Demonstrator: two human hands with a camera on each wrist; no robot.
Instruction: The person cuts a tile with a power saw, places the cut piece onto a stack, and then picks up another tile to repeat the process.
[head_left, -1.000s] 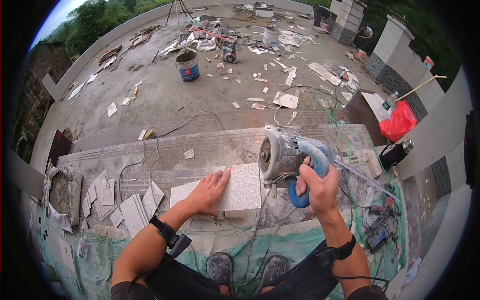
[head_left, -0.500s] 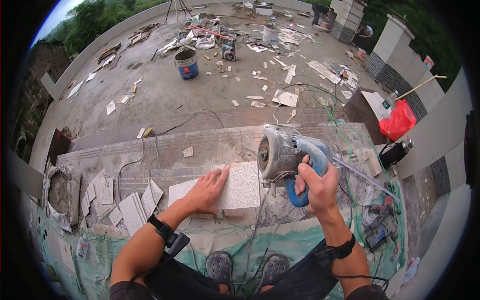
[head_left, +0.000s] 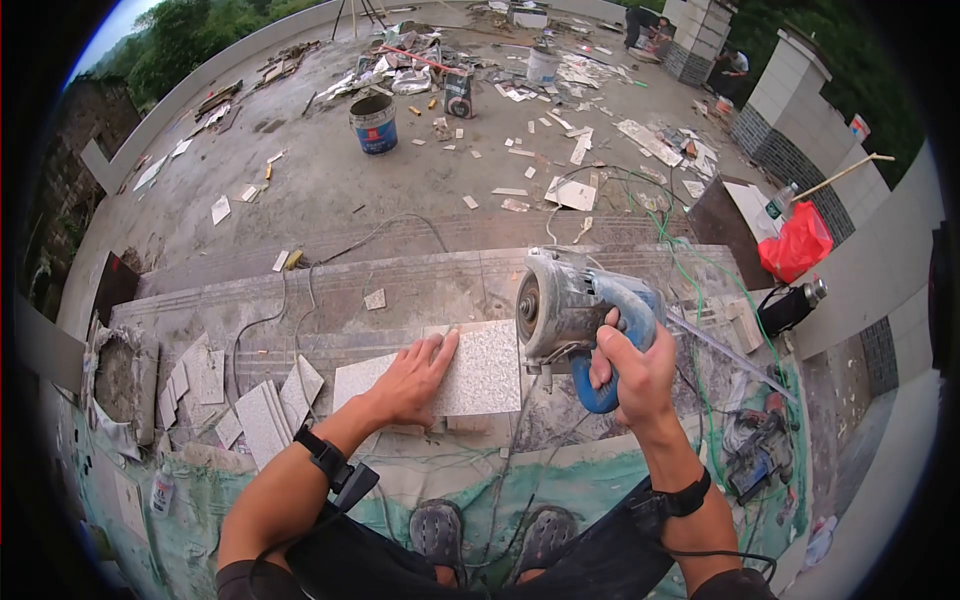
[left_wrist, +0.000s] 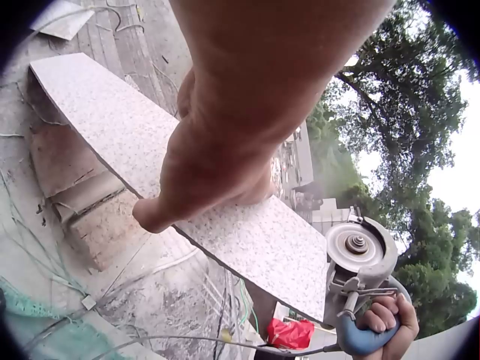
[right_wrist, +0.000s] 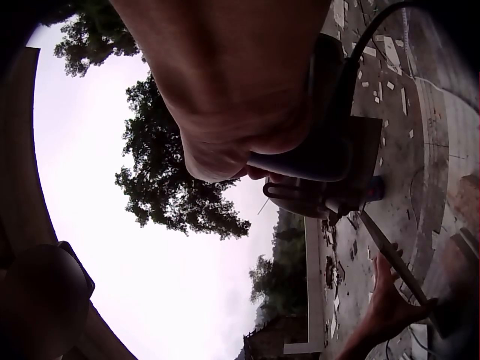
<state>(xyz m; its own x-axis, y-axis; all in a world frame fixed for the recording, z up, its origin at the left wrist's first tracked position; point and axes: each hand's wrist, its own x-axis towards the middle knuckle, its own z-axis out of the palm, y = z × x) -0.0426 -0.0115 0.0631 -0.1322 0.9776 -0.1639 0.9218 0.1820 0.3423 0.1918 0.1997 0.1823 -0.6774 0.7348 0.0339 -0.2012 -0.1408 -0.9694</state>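
Observation:
In the head view, my left hand (head_left: 408,382) presses on a long speckled tile (head_left: 482,372), fingers spread toward its far edge. My thumb reaches over the near edge in the left wrist view, and brick-like blocks (left_wrist: 101,217) lie under the tile. My right hand (head_left: 640,375) grips the blue loop handle of a dusty handheld tile saw (head_left: 565,305). The saw is at the tile's right end, its round hub side turned toward the left hand. In the right wrist view the forearm hides much of the saw.
Cut tiles (head_left: 262,425) lie left of the work. Cables and green cords run across the step and green netting (head_left: 400,500). A second power tool (head_left: 755,450) and a black flask (head_left: 795,308) are at right. A bucket (head_left: 373,125) and scattered debris lie ahead; people work far back.
The head view has shifted very slightly. Both hands, the tile and the saw keep nearly the same places. A distant person at the back shows more fully than a second ago.

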